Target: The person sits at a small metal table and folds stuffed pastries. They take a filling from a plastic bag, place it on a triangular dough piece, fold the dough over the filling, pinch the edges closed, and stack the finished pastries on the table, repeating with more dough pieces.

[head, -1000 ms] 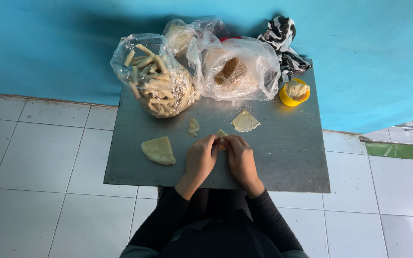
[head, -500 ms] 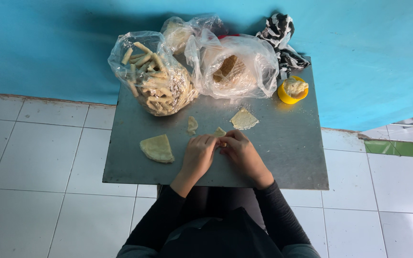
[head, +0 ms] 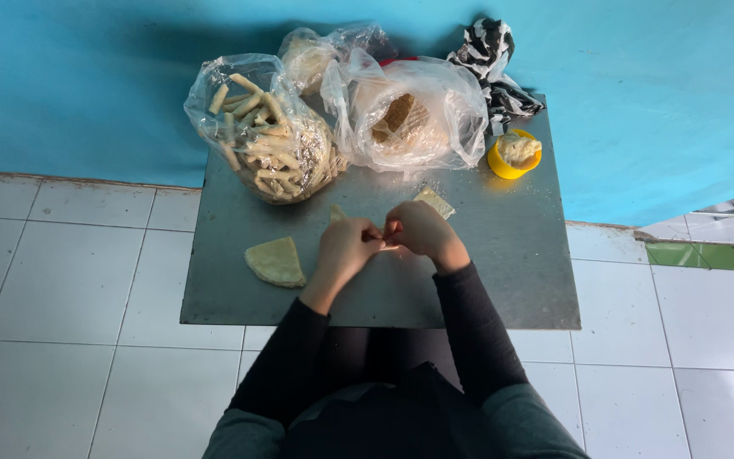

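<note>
— On the grey table [head: 503, 280], what sits to the left of your grip?

— Farthest out to the left lies a folded wedge of dough [head: 274, 260], flat on the metal, well clear of my fingers. Up and left of my hands stands a clear bag of rolled sticks [head: 267, 134], leaning against two more bags behind it.

— And the grip itself?

— My left hand [head: 346, 249] and right hand [head: 419, 230] meet fingertip to fingertip over the middle of the table. Both are pinched shut on a small pale roll [head: 384, 246], which pokes out just between them and rests low against the tabletop. Most of it is hidden under my fingers.

— What's right beyond your hands?

— A small scrap of dough [head: 335, 212] lies just past my left knuckles, and a flat sheet of wrapper [head: 435, 201] peeks out just behind my right hand. Straight up from the grip is a bag of crumbly filling [head: 408, 119].

— Further right?

— A yellow cup [head: 513, 156] of paste, up and right, well apart, with a black-and-white bag [head: 494, 68] behind it.
</note>
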